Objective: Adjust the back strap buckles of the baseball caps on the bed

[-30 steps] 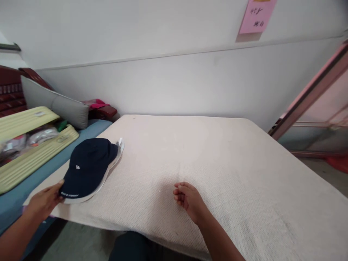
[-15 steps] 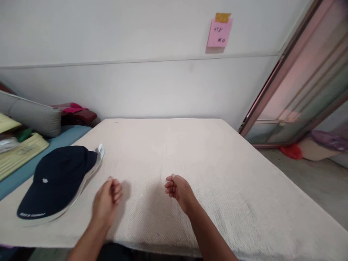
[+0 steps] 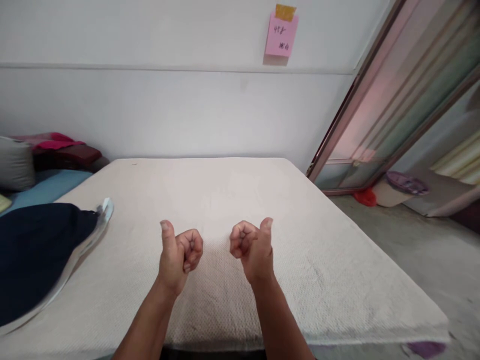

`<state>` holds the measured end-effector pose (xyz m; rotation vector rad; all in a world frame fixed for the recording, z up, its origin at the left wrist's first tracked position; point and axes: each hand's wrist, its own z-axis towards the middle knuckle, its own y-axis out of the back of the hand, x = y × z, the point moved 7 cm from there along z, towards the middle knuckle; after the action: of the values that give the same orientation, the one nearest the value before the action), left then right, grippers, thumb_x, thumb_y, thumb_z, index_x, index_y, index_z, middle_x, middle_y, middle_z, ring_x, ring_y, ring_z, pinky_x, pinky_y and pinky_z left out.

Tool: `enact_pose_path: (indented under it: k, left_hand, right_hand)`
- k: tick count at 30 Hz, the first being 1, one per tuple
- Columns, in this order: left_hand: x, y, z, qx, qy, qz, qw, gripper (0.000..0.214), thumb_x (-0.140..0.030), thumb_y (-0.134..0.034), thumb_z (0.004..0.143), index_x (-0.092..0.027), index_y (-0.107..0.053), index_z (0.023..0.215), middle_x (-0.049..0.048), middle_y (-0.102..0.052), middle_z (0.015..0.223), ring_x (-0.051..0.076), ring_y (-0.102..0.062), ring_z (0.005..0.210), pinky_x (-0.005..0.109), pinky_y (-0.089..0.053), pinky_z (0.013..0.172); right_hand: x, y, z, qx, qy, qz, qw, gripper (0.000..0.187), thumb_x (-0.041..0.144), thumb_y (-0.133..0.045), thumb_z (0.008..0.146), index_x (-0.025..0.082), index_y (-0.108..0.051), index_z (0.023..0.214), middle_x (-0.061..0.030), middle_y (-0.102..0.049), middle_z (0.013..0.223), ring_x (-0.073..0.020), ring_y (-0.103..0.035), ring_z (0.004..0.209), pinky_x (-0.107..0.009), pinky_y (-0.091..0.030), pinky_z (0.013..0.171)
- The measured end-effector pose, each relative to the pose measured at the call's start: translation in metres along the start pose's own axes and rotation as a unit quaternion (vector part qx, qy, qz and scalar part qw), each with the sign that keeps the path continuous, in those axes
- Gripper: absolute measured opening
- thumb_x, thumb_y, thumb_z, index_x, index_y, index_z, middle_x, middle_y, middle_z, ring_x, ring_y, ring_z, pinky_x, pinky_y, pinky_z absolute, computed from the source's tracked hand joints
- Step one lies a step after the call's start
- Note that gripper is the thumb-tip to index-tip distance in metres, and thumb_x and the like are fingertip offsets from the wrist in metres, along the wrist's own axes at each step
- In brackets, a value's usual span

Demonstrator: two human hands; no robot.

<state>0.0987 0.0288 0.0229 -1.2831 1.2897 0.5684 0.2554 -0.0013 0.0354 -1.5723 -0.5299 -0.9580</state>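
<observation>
Both of my hands hover over the front middle of a cream textured cloth [image 3: 210,195] that covers a table. My left hand [image 3: 180,255] is curled into a fist with the thumb pointing up, and nothing is in it. My right hand [image 3: 252,247] mirrors it, a fist with the thumb raised, a short gap apart. A dark navy cap [image 3: 35,255] lies on top of a white cap at the table's left edge, well clear of my left hand.
A pink sticky note [image 3: 281,35] hangs on the white wall behind. At the far left sit a grey cushion [image 3: 15,164], red and pink fabric [image 3: 62,150] and a blue surface [image 3: 48,184]. A glass sliding door [image 3: 393,100] and concrete floor lie to the right.
My left hand let go of the navy cap's brim and came to the middle. Both hands closed into thumbs-up fists. The view swung to the right.
</observation>
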Motion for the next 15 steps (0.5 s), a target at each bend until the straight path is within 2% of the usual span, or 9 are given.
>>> enact_pose_path:
  k: [4, 15]
  left_hand:
    - [-0.002, 0.004, -0.004, -0.004, -0.002, 0.058, 0.998, 0.081, -0.085, -0.008, 0.070, -0.017, -0.048, 0.051, -0.0051, -0.027, 0.039, 0.006, -0.015, 0.035, 0.023, -0.008, 0.040]
    - [-0.004, 0.026, -0.013, -0.003, -0.008, 0.101, 0.995, 0.081, -0.086, -0.008, 0.070, -0.018, -0.049, 0.051, -0.0045, -0.030, 0.040, 0.006, -0.016, 0.035, 0.024, -0.008, 0.040]
  right_hand:
    - [-0.012, -0.010, -0.012, 0.028, -0.024, -0.066, 0.997, 0.076, 0.084, -0.021, 0.075, 0.017, -0.055, 0.060, 0.0017, -0.040, 0.044, -0.0084, -0.031, 0.040, -0.024, -0.019, 0.043]
    - [-0.010, 0.019, -0.015, 0.008, -0.027, -0.138, 0.990, 0.077, 0.083, -0.020, 0.076, 0.017, -0.055, 0.057, 0.0017, -0.039, 0.044, -0.0086, -0.029, 0.040, -0.025, -0.018, 0.043]
